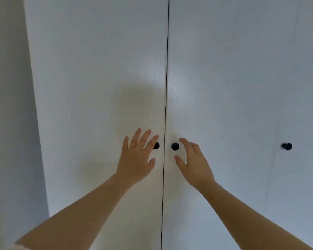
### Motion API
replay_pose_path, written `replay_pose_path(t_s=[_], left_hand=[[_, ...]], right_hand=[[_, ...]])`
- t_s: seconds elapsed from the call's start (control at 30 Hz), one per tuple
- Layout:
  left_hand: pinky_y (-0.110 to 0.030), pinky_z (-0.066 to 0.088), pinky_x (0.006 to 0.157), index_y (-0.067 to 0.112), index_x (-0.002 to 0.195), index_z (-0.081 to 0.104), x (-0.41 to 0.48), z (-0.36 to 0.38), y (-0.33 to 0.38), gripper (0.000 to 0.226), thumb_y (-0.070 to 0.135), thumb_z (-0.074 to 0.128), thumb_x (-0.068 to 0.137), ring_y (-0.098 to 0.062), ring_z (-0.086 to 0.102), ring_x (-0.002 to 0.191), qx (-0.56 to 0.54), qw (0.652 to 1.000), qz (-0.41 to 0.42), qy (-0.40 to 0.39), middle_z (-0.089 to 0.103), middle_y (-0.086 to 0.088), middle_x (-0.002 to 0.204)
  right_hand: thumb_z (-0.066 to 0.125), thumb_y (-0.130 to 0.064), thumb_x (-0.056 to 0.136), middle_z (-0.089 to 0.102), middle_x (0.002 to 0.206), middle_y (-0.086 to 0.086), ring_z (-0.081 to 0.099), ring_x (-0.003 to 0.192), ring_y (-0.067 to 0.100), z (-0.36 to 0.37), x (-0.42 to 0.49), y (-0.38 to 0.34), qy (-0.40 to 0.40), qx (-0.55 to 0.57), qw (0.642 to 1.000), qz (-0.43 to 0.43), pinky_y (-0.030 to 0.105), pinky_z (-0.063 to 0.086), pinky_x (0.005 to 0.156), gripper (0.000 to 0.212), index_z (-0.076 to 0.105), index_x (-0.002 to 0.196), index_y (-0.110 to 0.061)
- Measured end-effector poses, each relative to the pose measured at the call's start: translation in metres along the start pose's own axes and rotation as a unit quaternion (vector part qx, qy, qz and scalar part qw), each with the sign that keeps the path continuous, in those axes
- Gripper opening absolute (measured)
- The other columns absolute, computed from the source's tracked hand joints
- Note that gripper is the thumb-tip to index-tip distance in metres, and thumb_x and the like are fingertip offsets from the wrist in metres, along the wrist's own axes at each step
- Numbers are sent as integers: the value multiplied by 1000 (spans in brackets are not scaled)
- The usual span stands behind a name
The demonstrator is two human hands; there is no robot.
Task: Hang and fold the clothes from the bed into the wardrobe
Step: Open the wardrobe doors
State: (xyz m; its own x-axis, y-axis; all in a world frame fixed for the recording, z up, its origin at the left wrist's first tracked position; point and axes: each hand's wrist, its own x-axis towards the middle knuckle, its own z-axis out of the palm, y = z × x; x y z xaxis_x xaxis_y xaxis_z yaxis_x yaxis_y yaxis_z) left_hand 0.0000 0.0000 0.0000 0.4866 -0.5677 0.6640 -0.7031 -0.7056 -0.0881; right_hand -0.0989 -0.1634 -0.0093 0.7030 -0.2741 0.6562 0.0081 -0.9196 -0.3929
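Observation:
A white wardrobe fills the view, its two middle doors closed with a thin dark gap between them. The left door (98, 105) carries a black round knob (156, 145), partly covered by the fingers of my left hand (136, 159). That hand is spread with straight fingers just in front of the knob. The right door (233, 96) has its own black knob (175, 146). My right hand (193, 162) hovers just right of it, fingers loosely curved, thumb below the knob, holding nothing. No clothes or bed are in view.
A third black knob (287, 146) sits further right on another wardrobe panel. A plain pale wall (9, 114) runs down the left side next to the wardrobe.

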Motion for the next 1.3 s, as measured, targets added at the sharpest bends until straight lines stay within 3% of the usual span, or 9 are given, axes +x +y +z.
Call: replay_pose_path(t_s=[0.27,0.37,0.5,0.67,0.77,0.9,1.0,1.17,1.3], left_hand=[[-47,-7,114,35,145,-16,23,35,-8,79,45,41,92,-19,-22,142,5,998,19,-60,-18,10,155],[-49,-13,112,32,134,-34,17,44,-4,89,46,42,91,-19,-34,136,10,996,4,-87,-27,11,152],[-48,-13,111,31,127,-39,17,45,-3,92,45,44,91,-21,-34,136,-1,995,6,-98,-29,11,151],[-47,-7,114,29,142,-26,17,37,-4,90,44,46,91,-21,-27,140,-39,991,11,-128,-24,10,153],[-34,6,116,25,150,7,12,25,0,71,31,48,93,-15,-8,145,-150,984,15,-96,-3,7,157],[2,19,96,21,133,49,-6,7,28,46,5,47,91,-1,39,124,-396,915,-55,53,47,11,135],[-6,32,90,27,130,51,-15,-11,56,41,7,42,95,5,50,106,-573,807,-145,-19,53,20,117],[-24,53,87,45,96,56,-43,-40,113,34,12,46,95,-5,62,94,-613,784,-92,-13,62,22,97],[-17,54,80,45,89,59,-69,-62,172,38,9,48,94,4,63,87,-639,768,-51,5,66,26,91]], right_hand=[[44,-34,96,45,115,-4,46,90,4,30,40,9,-3,57,998,36,19,37,74,43,34,137,-27],[43,-31,96,43,101,-8,48,76,6,39,45,8,38,45,995,79,18,35,57,29,41,124,-25],[40,-21,96,49,84,-3,47,68,9,49,50,2,53,46,993,90,22,36,53,3,42,96,-21],[45,-18,93,54,74,-6,52,65,11,43,48,-6,70,138,979,136,26,44,59,3,45,91,-21],[48,-19,90,53,72,-10,50,61,4,35,41,-10,77,191,964,170,20,40,55,2,48,89,-21],[52,-23,89,52,66,-14,48,54,-2,22,15,-16,112,218,954,174,10,40,52,8,48,82,-24],[51,-28,91,52,68,-12,51,63,5,1,-14,-23,143,173,960,167,21,45,68,14,46,78,-28],[49,-29,92,55,73,-9,55,68,7,-56,-72,-22,176,167,957,158,12,41,62,15,47,77,-27],[49,-19,91,57,71,-12,57,68,2,-113,-121,-7,190,228,941,163,14,48,65,15,51,76,-21]])
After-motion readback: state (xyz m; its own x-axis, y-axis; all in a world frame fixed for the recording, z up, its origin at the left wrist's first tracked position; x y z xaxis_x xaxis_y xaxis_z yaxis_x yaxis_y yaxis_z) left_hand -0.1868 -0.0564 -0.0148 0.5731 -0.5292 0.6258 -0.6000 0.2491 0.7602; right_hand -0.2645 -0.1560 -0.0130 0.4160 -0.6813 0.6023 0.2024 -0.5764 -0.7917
